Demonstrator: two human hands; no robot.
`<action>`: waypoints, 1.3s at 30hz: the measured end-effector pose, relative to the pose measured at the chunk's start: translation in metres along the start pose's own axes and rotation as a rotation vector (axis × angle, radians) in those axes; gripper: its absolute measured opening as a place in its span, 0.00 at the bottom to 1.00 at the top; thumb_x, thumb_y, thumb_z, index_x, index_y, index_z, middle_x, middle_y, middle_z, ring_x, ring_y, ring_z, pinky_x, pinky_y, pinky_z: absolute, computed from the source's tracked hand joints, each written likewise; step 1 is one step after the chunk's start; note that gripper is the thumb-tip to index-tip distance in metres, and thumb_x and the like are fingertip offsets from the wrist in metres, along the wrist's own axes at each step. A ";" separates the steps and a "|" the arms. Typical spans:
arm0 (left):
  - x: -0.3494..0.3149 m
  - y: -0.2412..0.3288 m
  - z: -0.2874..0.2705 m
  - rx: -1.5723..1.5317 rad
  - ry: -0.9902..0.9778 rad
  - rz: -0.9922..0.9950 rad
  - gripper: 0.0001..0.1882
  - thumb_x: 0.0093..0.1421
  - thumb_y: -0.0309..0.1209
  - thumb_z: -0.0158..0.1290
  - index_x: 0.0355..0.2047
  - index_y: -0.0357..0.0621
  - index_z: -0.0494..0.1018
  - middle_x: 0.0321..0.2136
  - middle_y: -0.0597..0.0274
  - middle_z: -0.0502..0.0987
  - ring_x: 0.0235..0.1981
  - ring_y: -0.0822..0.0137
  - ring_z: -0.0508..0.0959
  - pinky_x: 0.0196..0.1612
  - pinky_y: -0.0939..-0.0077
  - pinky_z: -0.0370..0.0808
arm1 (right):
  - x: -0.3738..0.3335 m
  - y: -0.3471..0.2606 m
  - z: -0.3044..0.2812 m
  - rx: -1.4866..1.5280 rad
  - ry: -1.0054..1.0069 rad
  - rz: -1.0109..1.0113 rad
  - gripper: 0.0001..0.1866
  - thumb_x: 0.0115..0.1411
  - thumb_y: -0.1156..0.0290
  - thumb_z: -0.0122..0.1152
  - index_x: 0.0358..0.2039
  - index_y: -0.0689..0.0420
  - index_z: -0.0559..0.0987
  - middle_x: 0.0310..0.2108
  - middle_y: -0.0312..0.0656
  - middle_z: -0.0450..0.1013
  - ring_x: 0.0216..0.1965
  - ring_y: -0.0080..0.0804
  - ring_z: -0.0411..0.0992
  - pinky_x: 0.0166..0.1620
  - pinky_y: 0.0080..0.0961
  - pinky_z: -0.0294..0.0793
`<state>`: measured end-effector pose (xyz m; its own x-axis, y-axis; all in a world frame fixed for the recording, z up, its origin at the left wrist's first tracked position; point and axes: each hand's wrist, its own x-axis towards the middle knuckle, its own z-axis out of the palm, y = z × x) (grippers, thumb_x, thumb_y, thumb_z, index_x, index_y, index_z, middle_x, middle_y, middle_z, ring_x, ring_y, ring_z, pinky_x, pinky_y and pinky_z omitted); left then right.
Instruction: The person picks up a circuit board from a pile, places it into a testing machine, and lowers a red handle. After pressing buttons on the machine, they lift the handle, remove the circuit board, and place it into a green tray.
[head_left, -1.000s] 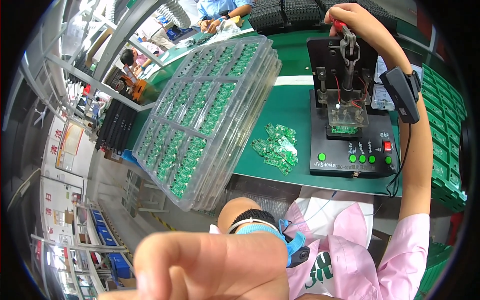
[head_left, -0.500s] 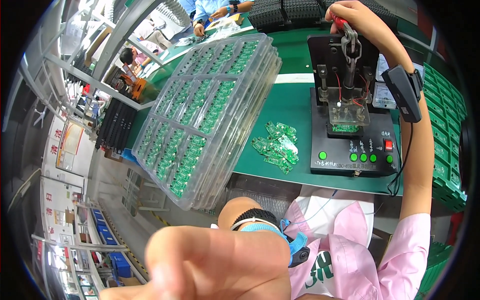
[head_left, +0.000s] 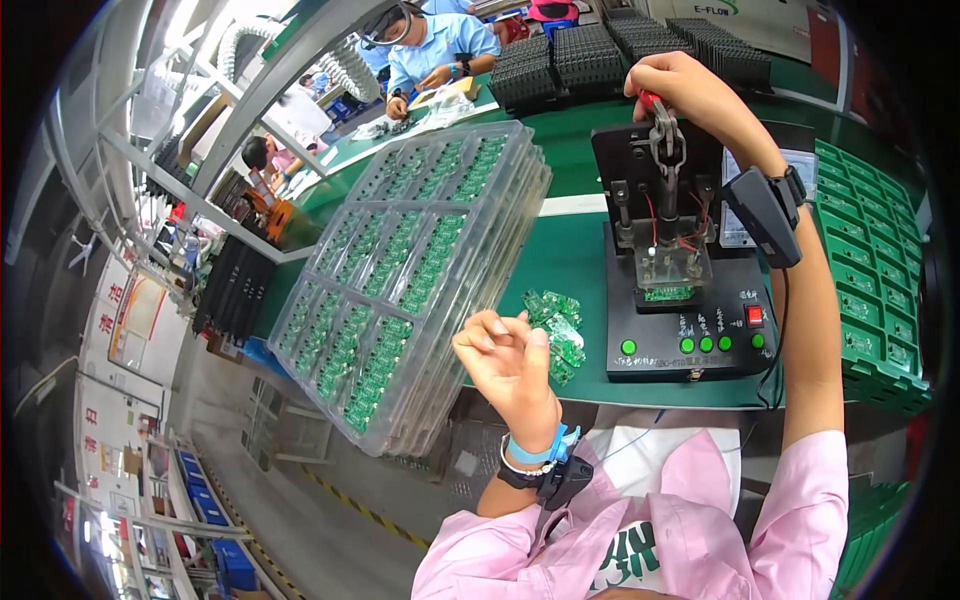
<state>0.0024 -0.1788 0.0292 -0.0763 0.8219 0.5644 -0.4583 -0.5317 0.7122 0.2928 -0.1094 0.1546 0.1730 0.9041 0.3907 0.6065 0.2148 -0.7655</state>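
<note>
My right hand (head_left: 682,92) is closed around the red handle (head_left: 650,101) of a toggle clamp on a black test fixture (head_left: 620,322). Below the clamp, a clear pressing plate (head_left: 672,266) sits over a green circuit board (head_left: 668,294) in the fixture's nest. My left hand (head_left: 515,375) is raised palm up between the tray stack and the fixture. Its fingers are loosely curled, thumb apart, and nothing shows in them. Just beyond it, a loose pile of green circuit boards (head_left: 562,340) lies on the green bench, partly hidden by that hand.
Left of the pile stands a stack of clear compartment trays (head_left: 425,205) filled with circuit boards. Green slotted trays (head_left: 868,270) are at the right. Black racks (head_left: 585,62) line the far side, where a person in blue (head_left: 445,48) works with both hands.
My left hand has moved from close to the camera out to beside the board pile. The right hand stays on the clamp handle. My view has shifted, showing more of the far bench.
</note>
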 end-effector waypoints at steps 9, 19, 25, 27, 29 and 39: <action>-0.006 0.000 -0.005 -0.004 0.036 0.031 0.23 0.51 0.16 0.56 0.38 0.50 0.54 0.40 0.63 0.60 0.33 0.73 0.70 0.59 0.57 0.62 | 0.000 -0.001 -0.002 -0.012 0.004 0.019 0.16 0.60 0.58 0.50 0.30 0.59 0.78 0.23 0.36 0.76 0.25 0.16 0.68 0.31 0.16 0.61; -0.011 0.006 -0.013 0.133 -0.049 0.214 0.15 0.50 0.15 0.55 0.31 0.49 0.64 0.39 0.62 0.60 0.32 0.73 0.70 0.56 0.55 0.66 | -0.004 -0.005 -0.001 -0.014 0.032 0.011 0.17 0.60 0.57 0.51 0.30 0.59 0.79 0.23 0.36 0.76 0.25 0.15 0.66 0.31 0.16 0.60; -0.013 0.010 -0.016 0.159 -0.060 0.227 0.13 0.48 0.15 0.55 0.26 0.49 0.67 0.36 0.62 0.61 0.31 0.72 0.69 0.55 0.55 0.67 | -0.003 -0.004 -0.001 -0.008 -0.001 -0.023 0.17 0.60 0.58 0.52 0.31 0.59 0.79 0.22 0.34 0.75 0.25 0.15 0.66 0.32 0.16 0.61; -0.013 0.010 -0.015 0.166 -0.073 0.223 0.12 0.48 0.14 0.54 0.24 0.49 0.69 0.35 0.62 0.61 0.30 0.72 0.69 0.56 0.54 0.67 | 0.000 -0.002 -0.001 0.000 0.022 -0.061 0.16 0.60 0.59 0.53 0.33 0.59 0.79 0.23 0.35 0.75 0.26 0.15 0.67 0.32 0.16 0.62; -0.012 0.008 -0.016 0.190 -0.083 0.225 0.12 0.47 0.14 0.54 0.23 0.49 0.70 0.35 0.63 0.61 0.30 0.72 0.69 0.56 0.53 0.67 | -0.001 0.002 -0.007 0.003 0.076 -0.137 0.14 0.60 0.62 0.54 0.35 0.60 0.79 0.25 0.35 0.76 0.27 0.15 0.67 0.32 0.15 0.64; -0.027 -0.029 -0.042 0.360 -0.229 0.280 0.13 0.42 0.11 0.51 0.17 0.46 0.66 0.35 0.61 0.64 0.37 0.67 0.67 0.58 0.53 0.65 | -0.189 0.006 0.085 -0.177 0.385 -0.549 0.26 0.45 0.87 0.57 0.47 0.59 0.75 0.48 0.47 0.75 0.51 0.46 0.73 0.55 0.46 0.69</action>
<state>-0.0198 -0.1775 -0.0244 0.0617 0.5939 0.8022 -0.1105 -0.7947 0.5968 0.1975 -0.2477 0.0331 0.0476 0.4794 0.8763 0.7965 0.5112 -0.3229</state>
